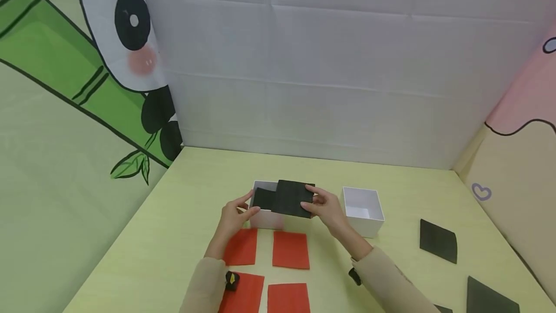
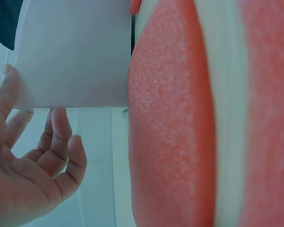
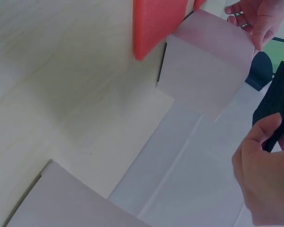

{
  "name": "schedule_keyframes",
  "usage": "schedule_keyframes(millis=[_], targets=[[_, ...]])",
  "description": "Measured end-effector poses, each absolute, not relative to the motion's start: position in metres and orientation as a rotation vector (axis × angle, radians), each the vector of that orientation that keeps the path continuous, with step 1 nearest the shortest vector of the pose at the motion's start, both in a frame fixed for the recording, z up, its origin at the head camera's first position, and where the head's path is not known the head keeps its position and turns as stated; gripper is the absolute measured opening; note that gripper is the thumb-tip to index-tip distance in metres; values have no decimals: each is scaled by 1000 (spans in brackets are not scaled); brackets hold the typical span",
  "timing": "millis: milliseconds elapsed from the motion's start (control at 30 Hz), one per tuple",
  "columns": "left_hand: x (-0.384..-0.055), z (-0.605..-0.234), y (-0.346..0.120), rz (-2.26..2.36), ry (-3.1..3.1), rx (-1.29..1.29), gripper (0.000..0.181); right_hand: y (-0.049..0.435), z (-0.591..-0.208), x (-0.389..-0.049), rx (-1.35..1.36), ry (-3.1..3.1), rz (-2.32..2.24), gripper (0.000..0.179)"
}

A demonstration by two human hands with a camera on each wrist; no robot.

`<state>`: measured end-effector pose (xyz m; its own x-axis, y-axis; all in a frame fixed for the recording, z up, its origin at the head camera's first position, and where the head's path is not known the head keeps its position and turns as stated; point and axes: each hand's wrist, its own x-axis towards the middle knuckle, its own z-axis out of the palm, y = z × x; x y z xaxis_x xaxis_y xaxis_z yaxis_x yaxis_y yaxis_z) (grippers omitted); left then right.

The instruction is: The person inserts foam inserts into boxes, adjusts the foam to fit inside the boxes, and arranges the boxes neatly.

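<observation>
Black square [image 1: 292, 198], just below the frame's centre, is pinched in the right grip [image 1: 326, 208], overlapping the right side of the white box [image 1: 266, 219] that the left grip [image 1: 233, 216] holds. Released this far right, it could drop outside.

Table [image 1: 208, 168]: pale yellow, faintly grained.
White backdrop [image 1: 304, 86]: hung behind the table, crossed by fold creases.
Cartoon panda [image 1: 106, 28]: printed above the table's far left corner, partly shown.
Bamboo stalk [image 1: 65, 62]: printed left of the table, outlined in black.
Purple heart [image 1: 481, 191]: drawn on the cream panel [image 1: 517, 168] right of the table.
</observation>
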<state>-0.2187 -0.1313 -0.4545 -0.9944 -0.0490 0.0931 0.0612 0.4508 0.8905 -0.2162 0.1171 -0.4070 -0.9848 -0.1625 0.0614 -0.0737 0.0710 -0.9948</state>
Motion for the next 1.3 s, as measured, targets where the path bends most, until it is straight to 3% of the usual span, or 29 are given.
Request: schedule_keyframes(millis=[1300], targets=[[-214,-453,-138,-1580,-2597,-32,57,54,-414,-247,-283,2546,-1902,54]])
